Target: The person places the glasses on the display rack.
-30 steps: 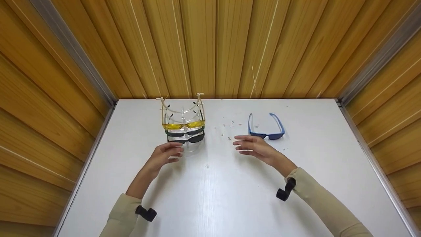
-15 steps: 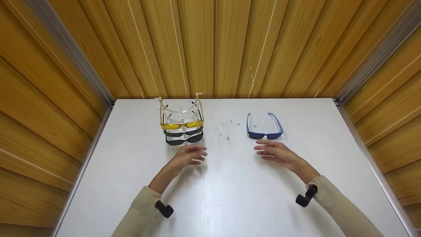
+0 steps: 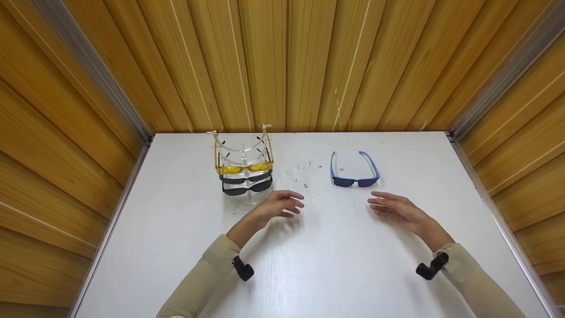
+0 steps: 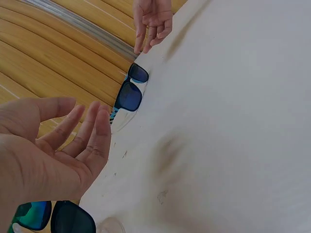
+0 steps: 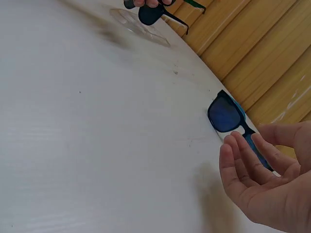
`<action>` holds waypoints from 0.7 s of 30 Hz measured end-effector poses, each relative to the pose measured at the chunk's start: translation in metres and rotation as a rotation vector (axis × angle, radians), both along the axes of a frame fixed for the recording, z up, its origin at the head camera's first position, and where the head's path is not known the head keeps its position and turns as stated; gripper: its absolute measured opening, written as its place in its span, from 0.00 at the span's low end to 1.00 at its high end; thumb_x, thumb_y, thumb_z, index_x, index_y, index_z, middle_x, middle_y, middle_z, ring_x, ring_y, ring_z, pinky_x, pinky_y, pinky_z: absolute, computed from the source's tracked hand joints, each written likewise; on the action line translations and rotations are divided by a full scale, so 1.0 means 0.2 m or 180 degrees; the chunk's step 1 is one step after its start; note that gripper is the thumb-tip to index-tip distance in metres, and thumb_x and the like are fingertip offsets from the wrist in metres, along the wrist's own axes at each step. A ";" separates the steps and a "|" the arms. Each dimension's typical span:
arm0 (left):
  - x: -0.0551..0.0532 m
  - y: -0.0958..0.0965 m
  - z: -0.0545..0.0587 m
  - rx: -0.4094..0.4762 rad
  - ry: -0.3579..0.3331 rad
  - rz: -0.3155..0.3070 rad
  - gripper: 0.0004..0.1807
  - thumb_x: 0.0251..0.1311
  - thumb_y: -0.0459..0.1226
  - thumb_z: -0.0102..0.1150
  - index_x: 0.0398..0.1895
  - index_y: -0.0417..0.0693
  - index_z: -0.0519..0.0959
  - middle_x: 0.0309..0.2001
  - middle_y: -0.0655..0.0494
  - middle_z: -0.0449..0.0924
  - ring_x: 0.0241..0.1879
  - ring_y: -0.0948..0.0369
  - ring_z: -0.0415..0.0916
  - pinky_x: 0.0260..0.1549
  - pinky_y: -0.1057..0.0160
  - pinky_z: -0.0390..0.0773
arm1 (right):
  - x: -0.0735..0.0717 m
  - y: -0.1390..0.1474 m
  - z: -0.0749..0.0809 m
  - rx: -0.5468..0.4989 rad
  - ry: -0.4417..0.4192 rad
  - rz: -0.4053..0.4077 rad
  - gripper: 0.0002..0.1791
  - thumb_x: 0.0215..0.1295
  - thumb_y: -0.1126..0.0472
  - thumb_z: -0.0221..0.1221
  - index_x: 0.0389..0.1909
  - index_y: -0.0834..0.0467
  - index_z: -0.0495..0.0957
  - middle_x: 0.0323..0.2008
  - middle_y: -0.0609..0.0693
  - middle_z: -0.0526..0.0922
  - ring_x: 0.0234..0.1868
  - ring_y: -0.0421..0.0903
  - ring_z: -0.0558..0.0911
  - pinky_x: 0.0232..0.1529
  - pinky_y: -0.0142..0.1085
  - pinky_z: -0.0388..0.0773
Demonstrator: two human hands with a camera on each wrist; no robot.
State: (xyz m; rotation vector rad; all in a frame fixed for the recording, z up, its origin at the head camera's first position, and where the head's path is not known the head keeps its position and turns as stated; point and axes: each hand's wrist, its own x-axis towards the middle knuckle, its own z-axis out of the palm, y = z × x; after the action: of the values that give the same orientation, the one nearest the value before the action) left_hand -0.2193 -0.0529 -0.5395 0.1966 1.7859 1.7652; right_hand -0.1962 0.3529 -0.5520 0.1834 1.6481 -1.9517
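Observation:
My left hand (image 3: 279, 206) hovers over the white table with loosely bent fingers and nothing in them, just right of a clear display stand (image 3: 244, 152). Several glasses hang on that stand: a yellow-lensed pair (image 3: 245, 168) above, a dark green-framed pair (image 3: 238, 179) under it, and black sunglasses (image 3: 247, 187) lowest. My right hand (image 3: 399, 211), also holding nothing, is in the air below and to the right of blue-framed sunglasses (image 3: 355, 181). Those lie on the table with temples unfolded toward the back wall; in the right wrist view the fingers partly overlap their lenses (image 5: 226, 112).
Small bits of debris (image 3: 304, 167) are scattered on the table (image 3: 309, 274) between the stand and the blue sunglasses. Wood-patterned panels (image 3: 287, 66) rise behind and on both sides, with metal posts (image 3: 95, 66) at the corners.
Both hands have moved to the right: the left from beside the stand's base toward mid-table, the right away from in front of the blue sunglasses. The glasses have stayed in place.

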 end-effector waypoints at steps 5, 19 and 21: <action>-0.03 0.07 -0.01 0.0052 -0.0057 -0.0014 0.21 0.70 0.33 0.54 0.64 0.33 0.75 0.48 0.49 0.88 0.53 0.46 0.84 0.62 0.44 0.81 | 0.02 0.08 -0.03 -0.0101 -0.0038 -0.0106 0.32 0.79 0.62 0.53 0.78 0.66 0.56 0.56 0.47 0.86 0.59 0.40 0.84 0.62 0.32 0.81; -0.21 0.29 -0.08 0.0044 -0.0318 0.0336 0.24 0.71 0.32 0.55 0.68 0.35 0.72 0.57 0.39 0.84 0.57 0.45 0.83 0.63 0.48 0.81 | -0.11 0.20 0.04 -0.0144 -0.0157 -0.0445 0.28 0.77 0.65 0.54 0.75 0.61 0.62 0.51 0.47 0.88 0.55 0.41 0.86 0.60 0.31 0.82; -0.24 0.34 -0.09 0.0107 -0.0348 0.0428 0.25 0.70 0.31 0.56 0.69 0.36 0.71 0.60 0.36 0.81 0.57 0.46 0.83 0.63 0.49 0.80 | -0.14 0.20 0.05 -0.0174 -0.0179 -0.0490 0.30 0.78 0.65 0.54 0.77 0.61 0.59 0.51 0.47 0.88 0.55 0.41 0.86 0.62 0.32 0.81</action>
State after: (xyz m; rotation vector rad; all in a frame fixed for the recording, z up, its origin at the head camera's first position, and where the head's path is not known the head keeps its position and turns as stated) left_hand -0.2675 0.0148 -0.5578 -0.0071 1.7272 1.8631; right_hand -0.2234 0.3931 -0.5423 0.3501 1.5834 -2.0831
